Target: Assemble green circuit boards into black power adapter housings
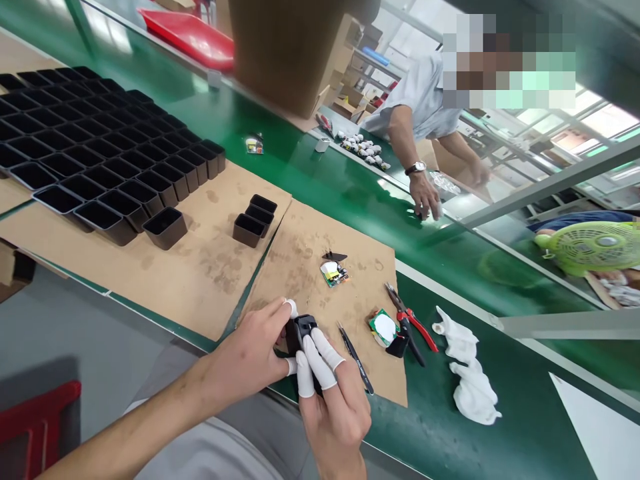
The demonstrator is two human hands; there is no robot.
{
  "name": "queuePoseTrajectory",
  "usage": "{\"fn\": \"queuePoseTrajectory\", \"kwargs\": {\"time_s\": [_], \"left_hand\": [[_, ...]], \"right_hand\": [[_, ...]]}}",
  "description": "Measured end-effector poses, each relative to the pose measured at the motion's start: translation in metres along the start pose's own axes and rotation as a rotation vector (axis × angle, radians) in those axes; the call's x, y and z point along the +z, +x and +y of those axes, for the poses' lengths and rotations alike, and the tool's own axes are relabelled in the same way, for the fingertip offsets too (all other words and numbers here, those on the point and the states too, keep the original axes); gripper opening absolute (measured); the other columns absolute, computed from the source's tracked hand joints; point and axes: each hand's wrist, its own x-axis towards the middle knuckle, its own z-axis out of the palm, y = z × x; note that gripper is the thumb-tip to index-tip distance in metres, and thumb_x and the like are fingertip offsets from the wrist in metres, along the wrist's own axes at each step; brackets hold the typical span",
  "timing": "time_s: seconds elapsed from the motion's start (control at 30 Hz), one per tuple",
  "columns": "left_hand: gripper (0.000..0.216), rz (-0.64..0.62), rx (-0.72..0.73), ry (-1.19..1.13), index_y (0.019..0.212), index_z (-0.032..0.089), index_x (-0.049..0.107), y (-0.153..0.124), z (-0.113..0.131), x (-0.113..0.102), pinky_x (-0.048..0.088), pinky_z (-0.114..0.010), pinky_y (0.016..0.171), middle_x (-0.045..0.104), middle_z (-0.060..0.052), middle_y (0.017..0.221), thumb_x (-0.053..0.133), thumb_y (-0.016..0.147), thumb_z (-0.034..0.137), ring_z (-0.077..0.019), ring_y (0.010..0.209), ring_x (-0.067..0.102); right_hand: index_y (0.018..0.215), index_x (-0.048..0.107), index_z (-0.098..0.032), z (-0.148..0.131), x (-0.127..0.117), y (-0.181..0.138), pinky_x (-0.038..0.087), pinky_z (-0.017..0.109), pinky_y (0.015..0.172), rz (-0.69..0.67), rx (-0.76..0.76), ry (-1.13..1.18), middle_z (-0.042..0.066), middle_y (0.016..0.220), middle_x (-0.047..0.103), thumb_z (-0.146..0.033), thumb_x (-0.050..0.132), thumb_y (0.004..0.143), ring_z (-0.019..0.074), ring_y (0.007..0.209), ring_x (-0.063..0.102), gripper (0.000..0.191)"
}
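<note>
My left hand, white finger cots on its thumb and a fingertip, grips a small black plastic case from the left. My right hand has cots on several fingers and presses them on the top and right side of this case. The case is partly hidden by my fingers. Just right of it lie black tweezers. Beyond them is a green circuit board with a white pad and a black piece, beside red-and-black pliers. Another small circuit board lies further up the cardboard.
Rows of open black cases cover the left. A few similar cases stand nearer. White gloves lie right. Across the green conveyor, a co-worker's hand reaches in. A cardboard box and green fan stand beyond.
</note>
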Motion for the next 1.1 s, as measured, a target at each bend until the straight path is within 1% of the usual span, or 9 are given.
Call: {"fn": "queuePoseTrajectory", "kwargs": {"time_s": [0.13, 0.3, 0.4, 0.53, 0.7, 0.8, 0.87, 1.0, 1.1], "left_hand": [[0.046, -0.006, -0.006, 0.007, 0.087, 0.027, 0.043, 0.000, 0.000, 0.000, 0.041, -0.029, 0.068, 0.055, 0.005, 0.088, 0.065, 0.065, -0.007, -0.0172, 0.075, 0.055], [0.046, -0.008, -0.008, 0.030, 0.087, 0.027, 0.044, 0.000, -0.003, 0.001, 0.042, -0.030, 0.068, 0.056, 0.005, 0.087, 0.065, 0.067, -0.007, -0.0181, 0.076, 0.055], [0.046, 0.000, -0.001, 0.050, 0.087, 0.028, 0.043, -0.001, 0.002, 0.000, 0.040, -0.031, 0.067, 0.055, 0.005, 0.085, 0.064, 0.065, -0.007, -0.0185, 0.074, 0.055], [0.045, 0.025, 0.038, 0.052, 0.086, 0.028, 0.042, -0.005, 0.012, -0.003, 0.040, -0.031, 0.067, 0.055, 0.005, 0.086, 0.065, 0.065, -0.004, -0.0182, 0.073, 0.054], [0.043, 0.042, -0.004, 0.034, 0.084, 0.028, 0.042, -0.001, 0.004, -0.001, 0.038, -0.030, 0.063, 0.056, 0.006, 0.083, 0.067, 0.066, -0.003, -0.0172, 0.069, 0.054], [0.044, 0.062, 0.003, 0.038, 0.082, 0.028, 0.041, 0.001, 0.001, 0.001, 0.040, -0.030, 0.063, 0.056, 0.005, 0.082, 0.067, 0.066, -0.004, -0.0175, 0.070, 0.056], [0.044, 0.079, 0.016, 0.033, 0.081, 0.028, 0.041, -0.001, 0.008, 0.000, 0.040, -0.030, 0.063, 0.056, 0.005, 0.081, 0.068, 0.066, -0.003, -0.0172, 0.069, 0.056], [0.042, 0.126, 0.064, 0.030, 0.084, 0.027, 0.045, -0.010, 0.024, -0.004, 0.042, -0.029, 0.065, 0.056, 0.005, 0.084, 0.067, 0.064, -0.002, -0.0163, 0.071, 0.055], [0.041, 0.125, 0.016, 0.015, 0.082, 0.027, 0.044, -0.007, 0.018, -0.003, 0.042, -0.028, 0.063, 0.057, 0.006, 0.082, 0.067, 0.063, -0.001, -0.0156, 0.069, 0.056]], "right_hand": [[0.171, 0.063, -0.023, 0.002, -0.001, -0.001, 0.077, 0.046, 0.099, -0.001, -0.013, 0.025, 0.016, 0.130, 0.087, 0.006, 0.073, 0.105, 0.0326, 0.132, 0.083, 0.072], [0.172, 0.061, -0.020, 0.004, 0.001, -0.002, 0.076, 0.046, 0.101, -0.009, -0.044, 0.005, 0.017, 0.128, 0.087, 0.005, 0.077, 0.104, 0.0323, 0.129, 0.084, 0.074], [0.173, 0.060, -0.019, 0.003, -0.005, 0.001, 0.077, 0.045, 0.099, -0.014, -0.083, -0.013, 0.017, 0.127, 0.087, 0.005, 0.075, 0.105, 0.0329, 0.129, 0.084, 0.074], [0.170, 0.063, -0.013, -0.001, -0.016, 0.003, 0.076, 0.046, 0.100, -0.029, -0.112, -0.042, 0.020, 0.130, 0.087, 0.007, 0.077, 0.102, 0.0357, 0.136, 0.081, 0.072], [0.166, 0.066, -0.010, 0.006, -0.009, 0.001, 0.077, 0.046, 0.099, -0.075, -0.096, -0.001, 0.018, 0.120, 0.088, 0.002, 0.066, 0.111, 0.0345, 0.130, 0.083, 0.056], [0.161, 0.070, -0.008, 0.008, -0.006, 0.001, 0.077, 0.046, 0.099, -0.089, -0.116, -0.005, 0.019, 0.118, 0.087, 0.002, 0.061, 0.112, 0.0344, 0.131, 0.083, 0.051], [0.163, 0.068, -0.007, 0.004, -0.013, 0.003, 0.076, 0.045, 0.101, -0.087, -0.132, -0.012, 0.020, 0.121, 0.087, 0.004, 0.061, 0.111, 0.0346, 0.135, 0.081, 0.054], [0.171, 0.062, -0.011, -0.006, -0.028, 0.003, 0.073, 0.046, 0.109, -0.072, -0.111, -0.038, 0.021, 0.137, 0.084, 0.010, 0.068, 0.103, 0.0361, 0.144, 0.076, 0.071], [0.174, 0.058, -0.013, -0.003, -0.018, -0.001, 0.075, 0.047, 0.107, -0.081, -0.082, 0.004, 0.019, 0.128, 0.087, 0.005, 0.066, 0.107, 0.0360, 0.142, 0.079, 0.070]]}}
